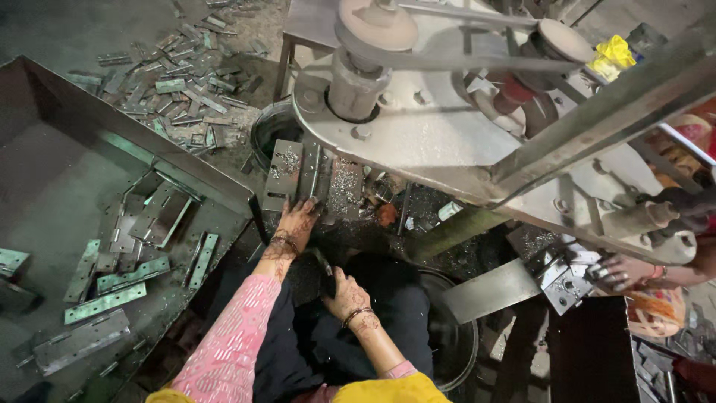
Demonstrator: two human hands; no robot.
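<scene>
The left hand (297, 218) lies palm down on the dark machine worktop (418, 209), fingers (307, 206) spread and flat, the fingertips touching the lower edge of a grey perforated metal plate (284, 173) that stands just below the drill spindle (356, 83). Metal shavings (344, 186) lie beside the plate, to its right. The right hand (344, 292) sits lower in the frame, near the lap, fingers curled tight around a dark handle (325, 269) that projects up and to the left from the fist. A belt pulley (377, 24) caps the spindle, and the pale machine head (418, 127) spreads to the right. A large metal tray (52, 194) at the left holds flat hinge-like strips (104, 302); more strips (179, 82) lie scattered on the floor beyond it. At the right edge another person's hand (623, 272) rests on small metal brackets (563, 277)
</scene>
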